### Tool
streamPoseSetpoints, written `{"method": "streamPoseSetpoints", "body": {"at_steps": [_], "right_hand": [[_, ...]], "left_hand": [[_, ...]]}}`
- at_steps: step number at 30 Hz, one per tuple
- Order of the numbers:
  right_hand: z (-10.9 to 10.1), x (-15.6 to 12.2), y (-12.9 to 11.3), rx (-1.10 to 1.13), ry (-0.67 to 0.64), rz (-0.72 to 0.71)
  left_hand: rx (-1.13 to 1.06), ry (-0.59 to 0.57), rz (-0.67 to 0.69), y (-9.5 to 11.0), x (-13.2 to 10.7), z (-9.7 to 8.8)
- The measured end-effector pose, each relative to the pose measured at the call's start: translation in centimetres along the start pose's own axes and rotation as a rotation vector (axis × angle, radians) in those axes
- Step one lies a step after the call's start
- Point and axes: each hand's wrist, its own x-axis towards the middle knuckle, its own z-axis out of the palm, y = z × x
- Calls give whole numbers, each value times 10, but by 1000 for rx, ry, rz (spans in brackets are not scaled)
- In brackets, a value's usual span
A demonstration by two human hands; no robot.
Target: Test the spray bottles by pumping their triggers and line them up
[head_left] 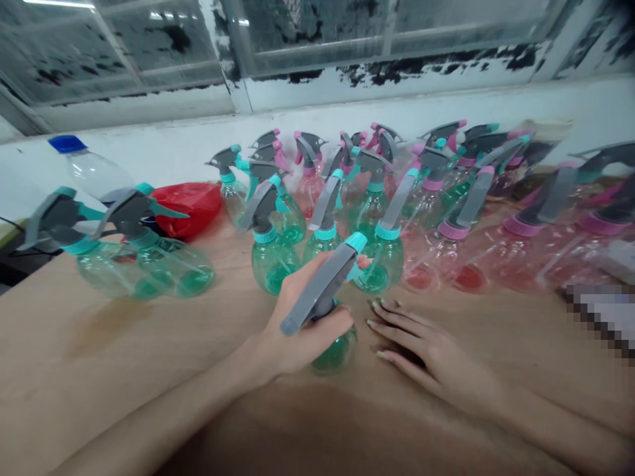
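My left hand [297, 330] is wrapped round the neck of a green spray bottle [335, 354] near the table's front edge. Its grey trigger head with a turquoise nozzle points away from me, and the fingers partly hide its neck. My right hand [421, 344] rests on the tabletop to the right of that bottle, fingers stretched out and holding nothing. Just beyond the hands stand more green spray bottles, among them one with a turquoise collar [380, 261]. A pink spray bottle [464, 264] stands beside them to the right.
Several green and pink spray bottles crowd the back of the wooden table [223, 344]. Two green spray bottles, one of them nearer [173, 268], stand at the left. Behind them are a red plastic bag [191, 205] and a blue-capped clear bottle [92, 168]. A pixelated object [605, 314] lies right.
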Motion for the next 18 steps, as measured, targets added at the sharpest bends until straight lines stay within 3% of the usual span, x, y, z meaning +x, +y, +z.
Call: {"method": "streamPoseSetpoints", "body": {"at_steps": [18], "right_hand": [[-1, 1, -2, 69, 13, 25]], "left_hand": [[-11, 8, 41, 1, 2, -8]]}}
